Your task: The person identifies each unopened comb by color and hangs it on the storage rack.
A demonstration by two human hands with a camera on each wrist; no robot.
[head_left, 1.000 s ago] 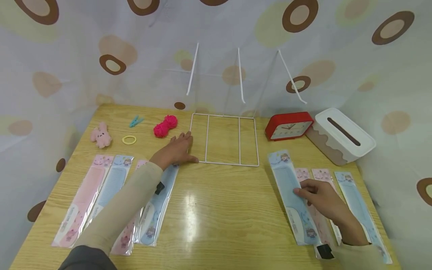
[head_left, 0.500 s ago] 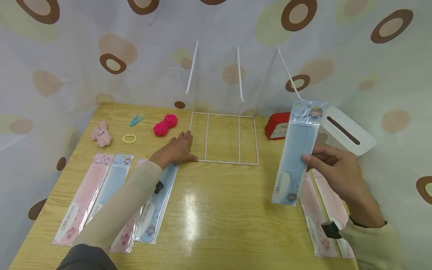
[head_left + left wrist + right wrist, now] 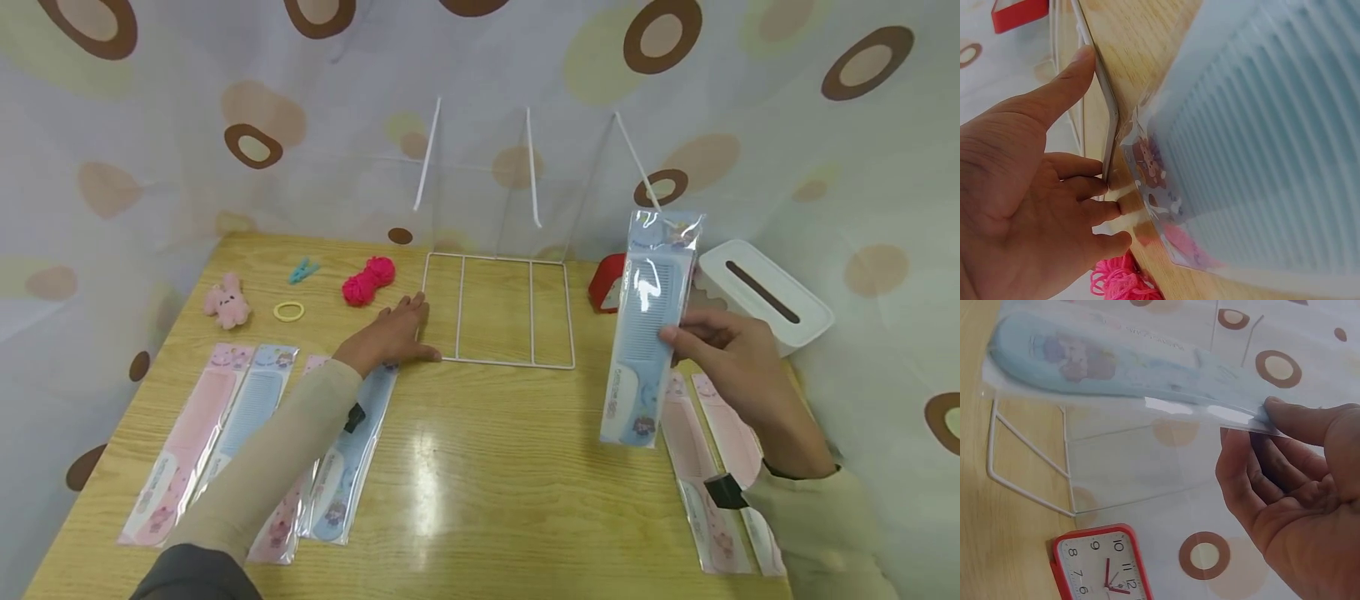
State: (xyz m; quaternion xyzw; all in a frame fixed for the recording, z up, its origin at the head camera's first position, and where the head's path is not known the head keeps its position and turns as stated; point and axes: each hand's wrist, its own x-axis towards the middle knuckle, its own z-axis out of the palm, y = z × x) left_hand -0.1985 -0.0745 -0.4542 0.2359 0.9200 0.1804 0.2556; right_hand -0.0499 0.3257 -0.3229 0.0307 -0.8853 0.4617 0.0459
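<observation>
My right hand (image 3: pixel 738 367) pinches a blue comb in a clear packet (image 3: pixel 643 333) by its right edge, between thumb and fingers. Held upright above the table, the packet has its top at the lower end of the rack's right prong (image 3: pixel 637 158). I cannot tell whether the prong passes through it. A white wire rack (image 3: pixel 517 363) stands against the back curtain, with three prongs jutting forward. At the front left corner of its base, my left hand (image 3: pixel 390 333) rests with fingers spread, touching the wire. The left wrist view shows its thumb (image 3: pixel 1079 69) along the wire.
Several packaged pink and blue combs (image 3: pixel 195 425) lie at left, partly under the left forearm. Pink ones (image 3: pixel 693 450) lie at right. A red clock (image 3: pixel 606 283), partly hidden, and a tissue box (image 3: pixel 780 287) stand behind. Pink yarn (image 3: pixel 367 281) lies left of the rack.
My right hand has lifted the blue packaged comb off the table, up and back toward the right prong, then slightly left. The left hand has stayed on the rack's base.
</observation>
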